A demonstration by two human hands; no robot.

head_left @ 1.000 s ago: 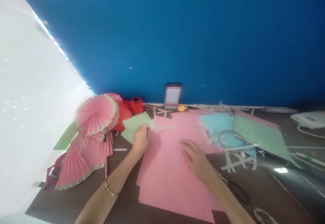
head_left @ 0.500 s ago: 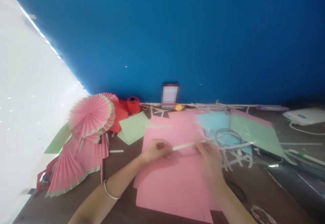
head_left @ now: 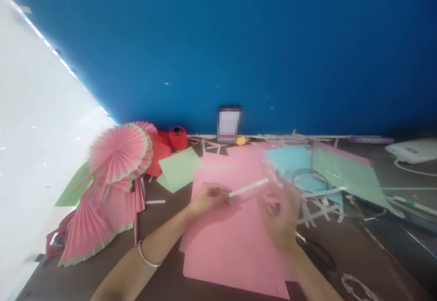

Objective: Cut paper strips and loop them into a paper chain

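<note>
My left hand [head_left: 209, 198] pinches one end of a thin pale paper strip [head_left: 248, 187] above a stack of pink paper sheets [head_left: 229, 242]. The strip slants up to the right. My right hand [head_left: 280, 212] hovers just right of the strip's free end, blurred by motion, its fingers curled toward the palm. I cannot tell whether it touches the strip. A thin bangle circles my left wrist.
Folded pink paper fans [head_left: 116, 153] lie at the left by a red tape roll [head_left: 178, 137]. Light green [head_left: 178, 169], blue [head_left: 290, 159] and green [head_left: 344, 173] sheets, a clear tape ring [head_left: 309, 180] and white scraps lie behind. Black scissors [head_left: 316, 253] rest by my right wrist.
My left hand left the green sheet, moved right and now holds a pale strip. My right hand rose from the pink paper toward the strip's other end, then drew slightly away.
</note>
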